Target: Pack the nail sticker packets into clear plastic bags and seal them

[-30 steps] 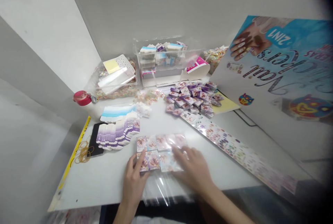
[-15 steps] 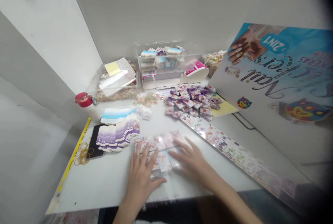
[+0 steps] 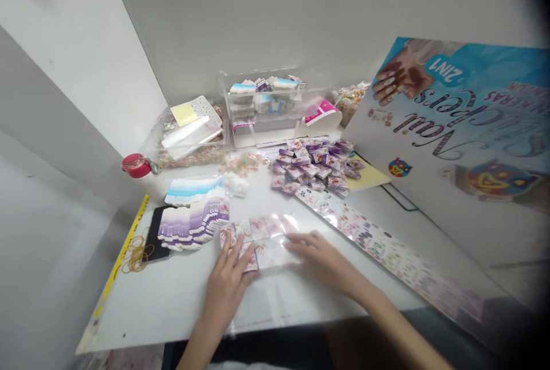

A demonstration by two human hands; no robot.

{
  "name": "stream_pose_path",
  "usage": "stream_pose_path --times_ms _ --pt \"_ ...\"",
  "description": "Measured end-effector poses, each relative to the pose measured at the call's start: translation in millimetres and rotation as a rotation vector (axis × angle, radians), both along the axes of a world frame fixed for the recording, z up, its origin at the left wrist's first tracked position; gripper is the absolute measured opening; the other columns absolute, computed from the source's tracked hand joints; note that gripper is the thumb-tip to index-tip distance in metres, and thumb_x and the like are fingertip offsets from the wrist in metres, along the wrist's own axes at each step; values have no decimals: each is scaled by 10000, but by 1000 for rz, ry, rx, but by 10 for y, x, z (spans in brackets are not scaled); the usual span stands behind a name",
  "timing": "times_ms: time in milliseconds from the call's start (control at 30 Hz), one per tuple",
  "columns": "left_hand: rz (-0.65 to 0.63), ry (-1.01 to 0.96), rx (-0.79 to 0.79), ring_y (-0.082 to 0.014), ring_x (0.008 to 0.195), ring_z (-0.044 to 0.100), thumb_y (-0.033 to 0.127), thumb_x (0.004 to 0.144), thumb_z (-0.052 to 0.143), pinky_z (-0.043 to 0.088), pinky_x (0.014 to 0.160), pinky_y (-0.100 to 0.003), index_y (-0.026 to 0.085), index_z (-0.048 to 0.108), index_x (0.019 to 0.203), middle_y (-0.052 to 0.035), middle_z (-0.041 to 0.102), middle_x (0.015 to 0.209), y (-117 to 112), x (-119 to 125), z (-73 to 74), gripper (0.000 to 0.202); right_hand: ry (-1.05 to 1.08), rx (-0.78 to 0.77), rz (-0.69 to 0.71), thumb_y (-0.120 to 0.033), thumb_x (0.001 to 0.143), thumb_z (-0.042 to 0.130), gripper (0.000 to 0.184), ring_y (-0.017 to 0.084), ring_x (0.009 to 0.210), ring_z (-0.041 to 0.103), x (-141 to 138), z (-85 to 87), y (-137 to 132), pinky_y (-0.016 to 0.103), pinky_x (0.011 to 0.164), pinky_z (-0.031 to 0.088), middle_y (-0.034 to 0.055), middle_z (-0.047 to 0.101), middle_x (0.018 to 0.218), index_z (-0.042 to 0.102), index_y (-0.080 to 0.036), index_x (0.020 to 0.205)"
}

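Head view: my left hand (image 3: 226, 287) lies flat, fingers spread, on the packets (image 3: 262, 228) inside a clear bag (image 3: 275, 296). My right hand (image 3: 323, 256) rests open on the bag too

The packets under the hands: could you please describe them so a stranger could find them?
On the white table, look near the front edge. The packets lie under the left hand and right hand, flat in two rows inside clear film, unlike the fanned stack and loose pile.
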State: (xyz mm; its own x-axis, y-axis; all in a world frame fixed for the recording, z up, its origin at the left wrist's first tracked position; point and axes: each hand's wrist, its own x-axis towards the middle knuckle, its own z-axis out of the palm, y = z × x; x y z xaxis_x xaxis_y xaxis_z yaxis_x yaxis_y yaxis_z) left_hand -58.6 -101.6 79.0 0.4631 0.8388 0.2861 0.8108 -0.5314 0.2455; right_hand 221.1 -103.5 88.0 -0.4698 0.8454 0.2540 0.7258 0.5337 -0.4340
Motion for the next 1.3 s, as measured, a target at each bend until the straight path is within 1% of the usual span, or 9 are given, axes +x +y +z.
stream_pose_path --times_ms 200,333,433,600,767,967,1133,1233,1300 --pt "39 -52 39 -258 1357 322 304 873 539 461 991 -379 299 493 1313 -11 507 1374 -11 47 -25 442 59 165 -116 -150 897 436 402 206 1036 632 -79 -236 -70 387 874 528 37 615 1238 564 -313 1242" --pt "96 -108 -18 -248 1342 354 303 868 547 487 959 -374 310 507 1291 -4 519 1364 -17 44 -35 425 244 109 -88 -194 881 513 278 195 1024 636 -44 -248 6 340 838 543 60 665 1143 635 -264 1121" --pt "101 -200 -92 -240 1369 300 281 872 540 426 1022 -410 323 429 1344 -19 424 1439 -51 -8 -66 487 256 22 -47 -192 876 500 289 192 1059 620 -22 -225 42 333 866 534 55 641 1176 634 -271 1118" --pt "240 -427 -167 -253 1394 229 261 881 517 314 1086 -475 316 360 1364 -64 200 1533 -188 -65 -154 511 167 47 -235 -183 878 423 345 198 874 685 -129 -315 -56 298 663 573 20 676 1079 622 -317 1125" --pt "427 -606 -264 -261 1295 395 285 842 571 381 1035 -459 288 366 1347 -92 419 1381 -179 -69 -160 545 149 30 -259 -203 874 417 330 202 817 691 -174 -383 -82 279 602 557 30 687 1015 622 -311 1109" --pt "455 -593 -284 -257 1204 492 275 774 639 444 954 -410 316 409 1318 -51 518 1301 22 -68 -59 592 114 77 -270 -193 873 401 319 211 838 676 -188 -345 -36 293 611 547 23 667 979 613 -324 1072" --pt "406 -641 -287 -246 1250 451 277 797 603 424 977 -401 297 378 1338 -65 486 1342 59 -33 -80 586 80 69 -248 -157 854 426 265 171 775 651 -195 -277 0 295 647 539 64 589 1034 584 -239 1050" --pt "416 -682 -324 -247 1224 475 291 784 610 447 947 -398 278 285 1397 -96 471 1339 -27 -106 -92 694 4 11 -223 -88 782 424 431 149 711 628 -174 -144 -58 305 621 534 89 515 1187 527 -243 1171" --pt "499 -637 -367 -254 1061 584 345 742 642 494 857 -402 227 331 1370 -104 572 1167 -119 -205 -91 711 -33 36 -227 -75 735 441 576 176 755 621 -190 -35 -160 336 638 533 106 465 1260 456 -270 1277"
